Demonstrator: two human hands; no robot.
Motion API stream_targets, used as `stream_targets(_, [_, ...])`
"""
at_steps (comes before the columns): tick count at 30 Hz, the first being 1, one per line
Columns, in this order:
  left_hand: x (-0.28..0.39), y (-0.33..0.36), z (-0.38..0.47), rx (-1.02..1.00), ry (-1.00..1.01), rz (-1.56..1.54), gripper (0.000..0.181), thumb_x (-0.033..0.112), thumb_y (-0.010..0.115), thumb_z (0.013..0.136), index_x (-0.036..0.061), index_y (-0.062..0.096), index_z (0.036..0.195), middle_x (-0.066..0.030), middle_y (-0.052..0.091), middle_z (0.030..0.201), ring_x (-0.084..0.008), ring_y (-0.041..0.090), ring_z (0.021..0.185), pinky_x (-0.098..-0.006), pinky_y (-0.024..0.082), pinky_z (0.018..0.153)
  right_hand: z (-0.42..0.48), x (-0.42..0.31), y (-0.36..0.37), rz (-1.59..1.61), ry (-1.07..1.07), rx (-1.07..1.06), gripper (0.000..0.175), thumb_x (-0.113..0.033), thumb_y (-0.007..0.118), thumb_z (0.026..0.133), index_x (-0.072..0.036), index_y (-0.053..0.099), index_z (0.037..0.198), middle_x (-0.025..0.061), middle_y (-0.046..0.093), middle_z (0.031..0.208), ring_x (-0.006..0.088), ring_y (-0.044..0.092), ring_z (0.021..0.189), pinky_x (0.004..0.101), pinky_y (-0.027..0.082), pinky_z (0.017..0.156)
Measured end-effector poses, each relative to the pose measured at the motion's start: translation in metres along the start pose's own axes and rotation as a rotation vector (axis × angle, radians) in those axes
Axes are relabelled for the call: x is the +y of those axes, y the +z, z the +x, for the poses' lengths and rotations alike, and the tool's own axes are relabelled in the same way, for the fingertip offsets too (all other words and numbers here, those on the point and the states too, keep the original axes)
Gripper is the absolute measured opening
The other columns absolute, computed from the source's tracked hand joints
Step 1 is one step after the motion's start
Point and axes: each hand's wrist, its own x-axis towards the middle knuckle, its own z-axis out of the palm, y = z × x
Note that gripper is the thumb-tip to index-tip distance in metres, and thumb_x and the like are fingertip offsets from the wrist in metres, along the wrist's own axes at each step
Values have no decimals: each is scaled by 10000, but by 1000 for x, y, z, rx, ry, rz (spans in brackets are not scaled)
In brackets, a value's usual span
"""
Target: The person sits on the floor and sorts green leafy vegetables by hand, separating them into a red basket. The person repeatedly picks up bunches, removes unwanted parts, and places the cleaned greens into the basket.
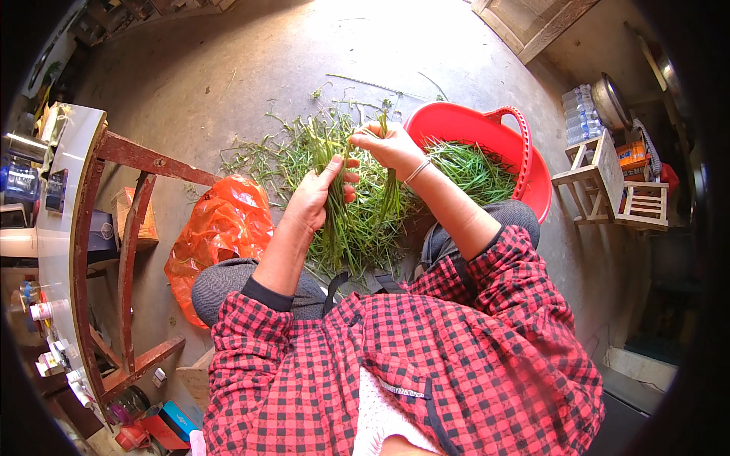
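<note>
My left hand (pixel 319 196) grips a bunch of long green stalks (pixel 333 228), the thumb lying across them and the lower ends hanging down. Close beside it, my right hand (pixel 388 145) pinches several more stalks (pixel 390 188) between thumb and fingers. Both hands are above a loose heap of cut greens (pixel 285 154) spread on the concrete floor. Just right of the heap stands a red plastic basket (pixel 450 121) with a looped handle, partly filled with green blades (pixel 473 171). Its near side is partly hidden by my right knee.
A crumpled orange plastic bag (pixel 228 222) lies by my left knee. Left of it stands a table with reddish wooden legs (pixel 134 256). Small wooden stools (pixel 596 176) and packed water bottles (pixel 582 114) are on the right. Loose stems (pixel 370 84) lie beyond the heap.
</note>
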Motion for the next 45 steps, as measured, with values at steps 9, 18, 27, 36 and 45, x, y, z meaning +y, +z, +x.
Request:
stream_targets(9, [-2,-6,6,200,109,-236,198,231,615,815,46,602,887,-63,618,771,-142,589,630,-281,512,553,1,-2,-3,42,62,15,181,-280,652,760,-113,587,737,-97,385,503,2,297,408,185,179,378])
stream_targets(18, [-3,-7,7,224,114,-167,211,233,627,807,28,593,842,-63,621,766,-140,591,612,-262,502,510,-1,-3,1,-34,47,-9,189,-283,652,761,-101,608,789,-89,421,523,6,324,425,188,215,391])
stream_targets(27, [0,-6,3,170,68,-119,226,251,617,814,44,590,900,-42,608,758,-110,564,594,-231,472,480,2,1,2,-108,-163,-271,223,-199,663,778,-61,644,952,-23,640,835,23,538,774,189,423,687])
stream_targets(36, [-3,-17,9,94,12,-310,211,242,594,826,79,588,959,-28,609,786,-130,565,629,-302,489,543,0,-1,4,-164,-189,-252,152,-217,654,793,-70,624,810,-91,532,659,-4,422,606,171,313,518])
stream_targets(45, [2,-24,15,372,331,-62,195,230,666,773,76,595,869,-24,616,776,-89,501,577,-220,414,527,-3,-13,-4,-200,-136,-167,261,-287,671,771,-96,529,664,-111,383,582,4,320,540,190,241,468])
